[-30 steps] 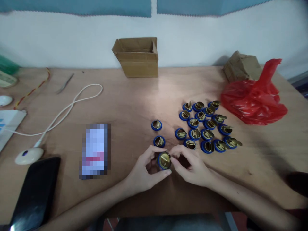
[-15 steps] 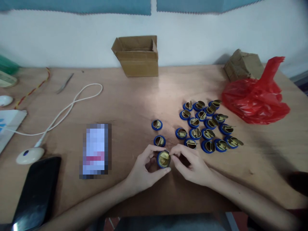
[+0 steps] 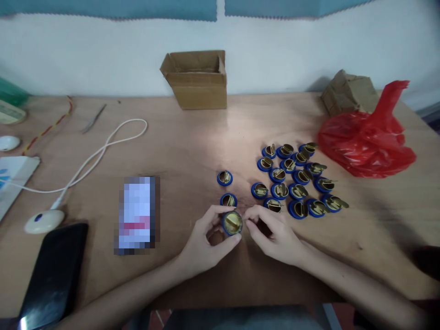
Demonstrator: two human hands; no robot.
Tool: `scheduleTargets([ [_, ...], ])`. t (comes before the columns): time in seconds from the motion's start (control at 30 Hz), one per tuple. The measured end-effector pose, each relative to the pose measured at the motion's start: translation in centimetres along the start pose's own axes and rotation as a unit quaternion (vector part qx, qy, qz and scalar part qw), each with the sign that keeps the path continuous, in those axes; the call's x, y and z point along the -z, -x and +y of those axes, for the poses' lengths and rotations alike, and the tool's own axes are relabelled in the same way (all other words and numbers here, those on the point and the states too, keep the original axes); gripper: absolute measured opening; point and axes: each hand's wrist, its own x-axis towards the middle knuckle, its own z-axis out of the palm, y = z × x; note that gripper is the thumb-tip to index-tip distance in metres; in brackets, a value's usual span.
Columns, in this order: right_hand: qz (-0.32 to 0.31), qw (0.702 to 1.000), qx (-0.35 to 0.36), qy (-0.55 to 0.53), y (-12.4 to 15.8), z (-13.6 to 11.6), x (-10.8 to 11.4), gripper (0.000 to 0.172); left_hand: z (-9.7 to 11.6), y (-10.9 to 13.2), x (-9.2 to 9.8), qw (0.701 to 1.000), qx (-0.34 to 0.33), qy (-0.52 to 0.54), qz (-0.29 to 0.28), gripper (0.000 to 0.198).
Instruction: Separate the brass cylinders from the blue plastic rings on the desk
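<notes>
Between the thumb and fingers of my left hand [image 3: 209, 238] is a round pin badge [image 3: 233, 223], its brass-coloured back facing up. My right hand [image 3: 271, 233] is just right of it, thumb and forefinger pinched together. A small gap separates those fingertips from the badge, and I cannot make out whether they hold anything. Directly beyond my left fingers lies a blue-rimmed badge [image 3: 228, 200], partly covered by them, with another badge [image 3: 224, 178] behind it. Several more badges [image 3: 297, 191] lie grouped to the right, pin backs up, many with brass flaps standing open.
A cardboard box [image 3: 202, 94] stands against the wall. At the right are a red plastic bag [image 3: 366, 146] and a crumpled brown package [image 3: 349, 94]. On the left lie a blurred-out phone [image 3: 135, 213], a black phone [image 3: 55, 270], a white cable [image 3: 99, 156] and a white mouse-shaped device [image 3: 44, 221].
The held badge has shifted slightly left and up and turned a little in my left hand. My right fingertips, earlier at its edge, are now a little apart from it.
</notes>
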Motion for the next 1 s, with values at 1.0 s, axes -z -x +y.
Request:
scheduleTargets([
  [1.0,-0.005,1.000,-0.004,0.023,-0.1,-0.1,0.1,0.011,0.0,-1.4,1.1,0.984,-0.009,-0.056,0.171,0.060],
])
